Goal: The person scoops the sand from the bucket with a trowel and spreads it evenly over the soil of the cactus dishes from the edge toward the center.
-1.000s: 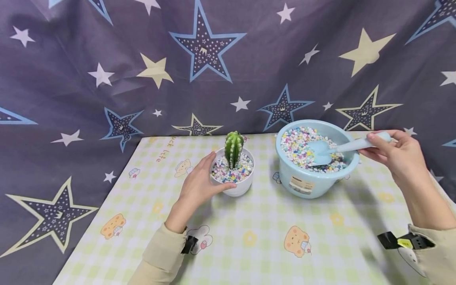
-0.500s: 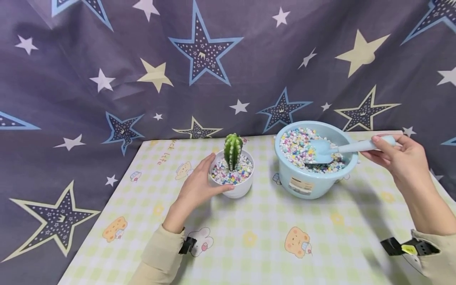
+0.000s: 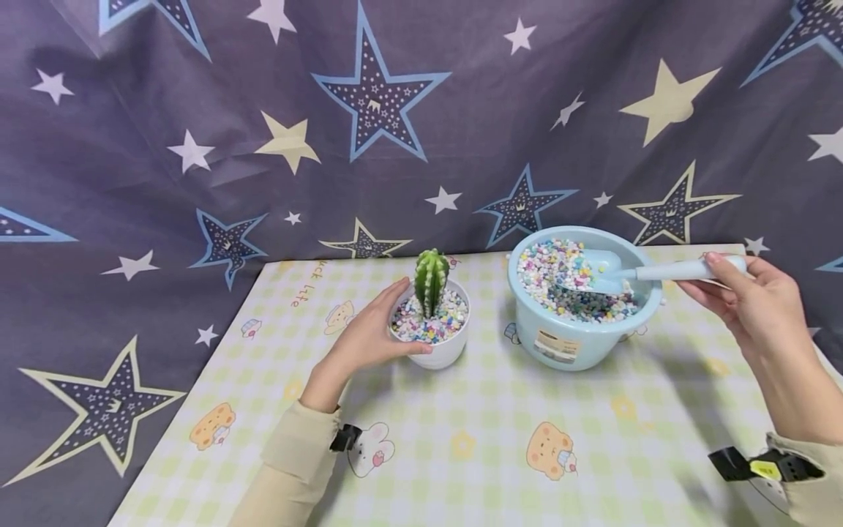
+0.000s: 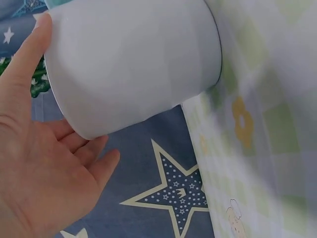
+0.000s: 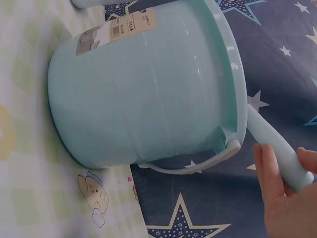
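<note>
My left hand (image 3: 374, 331) holds the side of a white flowerpot (image 3: 443, 354), thumb along the front and fingers at the left rim. A green cactus (image 3: 431, 282) stands upright in it among multicoloured pebbles. In the left wrist view, the thumb and fingers (image 4: 101, 166) lie at the rim of the pot (image 4: 133, 64). My right hand (image 3: 767, 307) grips the handle of a light blue garden trowel (image 3: 678, 271). Its blade, with some pebbles on it, is inside a light blue bucket (image 3: 553, 344) of similar pebbles. The right wrist view shows the trowel handle (image 5: 277, 144), but the bucket wall hides the blade.
A checked tablecloth (image 3: 474, 454) with cartoon prints covers the table. Behind it hangs a dark star-patterned curtain (image 3: 461, 146). The bucket's pale carrying handle (image 5: 198, 166) hangs down at its side. The pot stands a short gap left of the bucket.
The trowel has shifted right and its blade has come up somewhat from the pebbles, with some on it. My right hand moved right with it. The left hand stays at the pot.
</note>
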The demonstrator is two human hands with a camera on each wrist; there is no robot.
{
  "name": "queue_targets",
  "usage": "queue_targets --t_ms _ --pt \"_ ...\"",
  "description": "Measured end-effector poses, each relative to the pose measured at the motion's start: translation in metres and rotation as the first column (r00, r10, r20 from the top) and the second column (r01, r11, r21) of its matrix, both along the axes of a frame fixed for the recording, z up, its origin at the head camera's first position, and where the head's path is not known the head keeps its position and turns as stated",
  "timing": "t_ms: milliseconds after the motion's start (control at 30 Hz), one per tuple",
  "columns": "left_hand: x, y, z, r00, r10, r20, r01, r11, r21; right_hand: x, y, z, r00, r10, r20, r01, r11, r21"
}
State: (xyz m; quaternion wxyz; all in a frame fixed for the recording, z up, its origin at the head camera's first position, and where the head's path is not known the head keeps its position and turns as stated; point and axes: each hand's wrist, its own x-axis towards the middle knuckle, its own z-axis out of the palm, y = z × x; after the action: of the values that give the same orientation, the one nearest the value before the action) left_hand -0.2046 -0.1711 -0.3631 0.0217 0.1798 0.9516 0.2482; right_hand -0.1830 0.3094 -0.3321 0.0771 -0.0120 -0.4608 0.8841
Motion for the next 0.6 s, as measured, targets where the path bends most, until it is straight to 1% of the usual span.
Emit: queue_targets --t_ms 300,433,600 --pt "0.006 0.006 0.002 0.998 0.065 0.017 -0.065 0.998 -0.026 0.005 -0.011 0.009 0.999 0.028 -0.024 -0.029 0.998 -0.058" --pt "0.009 0.011 0.003 0.993 0.121 0.010 -0.120 0.991 -0.056 0.006 -0.019 0.011 0.998 0.048 -0.048 -0.050 0.997 -0.056" --pt "0.016 0.021 0.004 0.980 0.201 -0.009 -0.201 0.975 -0.091 0.007 -0.032 0.013 0.995 0.065 -0.074 -0.068 0.997 -0.040"
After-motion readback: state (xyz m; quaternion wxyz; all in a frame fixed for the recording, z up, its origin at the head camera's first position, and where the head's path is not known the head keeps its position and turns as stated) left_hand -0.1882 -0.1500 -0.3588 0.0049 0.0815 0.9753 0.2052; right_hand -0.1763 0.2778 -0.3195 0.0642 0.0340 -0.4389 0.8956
